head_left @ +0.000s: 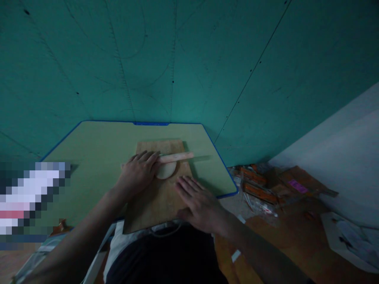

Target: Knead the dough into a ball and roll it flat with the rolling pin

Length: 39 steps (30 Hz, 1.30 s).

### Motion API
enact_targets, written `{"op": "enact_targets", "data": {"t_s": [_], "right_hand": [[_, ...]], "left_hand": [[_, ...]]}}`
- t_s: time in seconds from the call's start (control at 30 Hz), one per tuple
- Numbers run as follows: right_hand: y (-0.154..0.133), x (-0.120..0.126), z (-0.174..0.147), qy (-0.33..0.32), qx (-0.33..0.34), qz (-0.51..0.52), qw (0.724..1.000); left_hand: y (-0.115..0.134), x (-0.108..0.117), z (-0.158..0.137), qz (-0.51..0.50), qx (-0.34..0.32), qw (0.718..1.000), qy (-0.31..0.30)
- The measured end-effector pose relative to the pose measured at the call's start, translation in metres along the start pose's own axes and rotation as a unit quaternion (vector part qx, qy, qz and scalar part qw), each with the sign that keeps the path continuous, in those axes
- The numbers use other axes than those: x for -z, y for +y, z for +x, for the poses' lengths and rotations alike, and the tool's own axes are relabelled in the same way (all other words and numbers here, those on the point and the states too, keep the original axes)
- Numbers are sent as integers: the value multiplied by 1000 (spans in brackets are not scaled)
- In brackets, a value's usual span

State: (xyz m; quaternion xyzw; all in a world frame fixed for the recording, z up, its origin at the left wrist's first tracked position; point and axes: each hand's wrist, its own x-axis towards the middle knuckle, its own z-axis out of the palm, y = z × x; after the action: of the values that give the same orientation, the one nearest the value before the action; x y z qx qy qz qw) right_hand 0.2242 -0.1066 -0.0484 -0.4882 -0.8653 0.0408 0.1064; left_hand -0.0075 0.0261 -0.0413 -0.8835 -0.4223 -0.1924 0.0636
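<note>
A wooden cutting board [154,205] lies on the pale tabletop, with its near end past the table's front edge. On it rests a round, flat, pale piece of dough [166,171]. A light wooden rolling pin [177,157] crosses the dough's far side, its right end sticking out beyond the board. My left hand [139,169] lies over the pin's left part with fingers curled across it and hides much of that end. My right hand [198,201] is off the pin, fingers extended, at the board's right edge, near the dough but apart from it.
The table [100,157] has a blue rim and stands against a green wall [189,71]. To the right on the floor lie orange items [257,189] in clear wrapping and a cardboard box [304,181]. A pixelated patch covers the left side.
</note>
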Motion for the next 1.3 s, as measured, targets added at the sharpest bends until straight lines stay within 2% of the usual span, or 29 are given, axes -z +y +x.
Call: {"op": "enact_targets", "data": {"t_s": [0.1, 0.13, 0.2, 0.27, 0.4, 0.47, 0.53, 0.63, 0.73, 0.83, 0.9, 1.03, 1.17, 1.3], "right_hand": [[59, 8, -27, -4, -138, -33, 990], [74, 11, -32, 25, -175, -38, 984], [90, 19, -34, 107, -204, -22, 973], [89, 24, -27, 172, -200, 33, 964], [61, 27, 9, 220, -134, 156, 954], [45, 29, 33, 249, -70, 161, 953], [33, 32, 58, 262, -29, 137, 955], [23, 32, 92, 230, -46, 85, 968], [23, 24, 122, 152, -103, 25, 983], [34, 16, 149, 76, -154, -1, 985], [44, 15, 168, 42, -173, -2, 984], [60, 16, 199, 22, -195, -6, 981], [63, 17, 204, 32, -213, -16, 976], [49, 17, 180, 34, -201, -28, 978]], "left_hand": [[3, 0, 0, 11, 8, 1000, -2], [3, 0, 1, 13, 10, 1000, -6], [4, 2, 3, 11, 12, 1000, -17], [4, 6, 4, 3, 22, 999, -32], [3, 15, 0, -34, 61, 995, -77], [3, 19, -7, -56, 59, 994, -75], [3, 22, -16, -65, 35, 996, -45], [9, 24, -27, -74, 1, 997, -5], [17, 26, -21, -36, 44, 998, 10], [14, 23, 6, 68, 136, 988, -19], [2, 18, 29, 69, 184, 979, -60], [-28, 9, 63, 69, 212, 972, -71], [-35, 8, 66, 80, 205, 973, -75], [-16, 15, 43, 78, 143, 981, -107]]}}
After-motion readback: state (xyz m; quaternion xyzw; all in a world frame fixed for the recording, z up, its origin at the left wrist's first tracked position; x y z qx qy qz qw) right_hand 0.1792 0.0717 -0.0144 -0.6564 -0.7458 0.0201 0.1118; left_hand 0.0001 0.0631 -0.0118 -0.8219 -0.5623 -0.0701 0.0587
